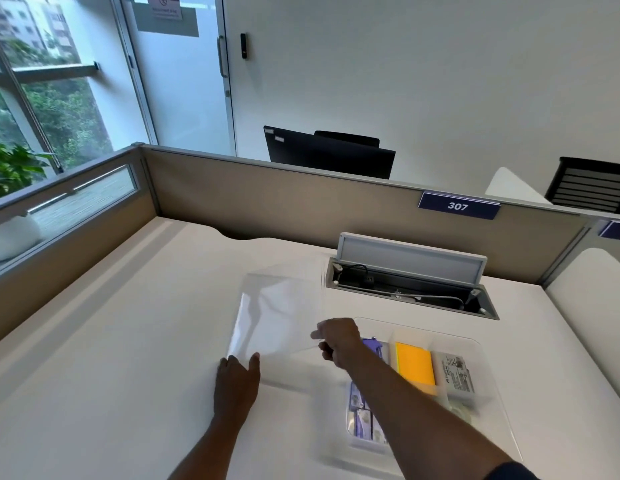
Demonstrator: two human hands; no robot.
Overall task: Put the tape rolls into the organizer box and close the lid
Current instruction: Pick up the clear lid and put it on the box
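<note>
A clear plastic lid (277, 313) is held tilted above the white desk, left of the clear organizer box (481, 355). My left hand (236, 379) grips the lid's near left corner, and my right hand (338, 341) pinches its right edge, reaching across the box. The box stands open at the right. Its compartments hold a purple tape dispenser (372, 344), purple-and-white packets (362, 420), a yellow pad (415, 368) and a grey labelled pack (455, 375). My right forearm hides part of the box. No loose tape roll shows on the desk.
An open cable tray (410, 289) with its flap raised sits in the desk just behind the box. Beige partition walls (267, 199) enclose the desk at the back and left. A second desk section (585, 306) lies to the right.
</note>
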